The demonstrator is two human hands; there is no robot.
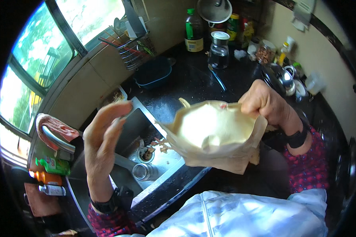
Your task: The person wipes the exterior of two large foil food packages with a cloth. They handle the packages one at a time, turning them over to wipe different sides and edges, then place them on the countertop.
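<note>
My right hand [264, 103] is closed in a fist on the rim of a light-brown paper bag [216, 163]. The bag hangs at the sink's right edge, its wide mouth facing up and its inside washed out by glare. A curved pale strip [184, 102] shows at its far rim; I cannot tell what it is. My left hand [102, 142] is raised above the sink, apart from the bag, with the thumb and fingers parted and nothing visible between them. Below, the steel sink [172, 161] holds brownish scraps [160, 145] around its drain and a clear glass jar [144, 171].
A dark blue basin [153, 74], a toothbrush [217, 78] and a lidded glass jug [219, 50] are on the black counter. Jars and bottles line the right wall. The faucet [57, 139] bears a pink cloth [55, 127]; a green soap bottle [55, 166] stands at left.
</note>
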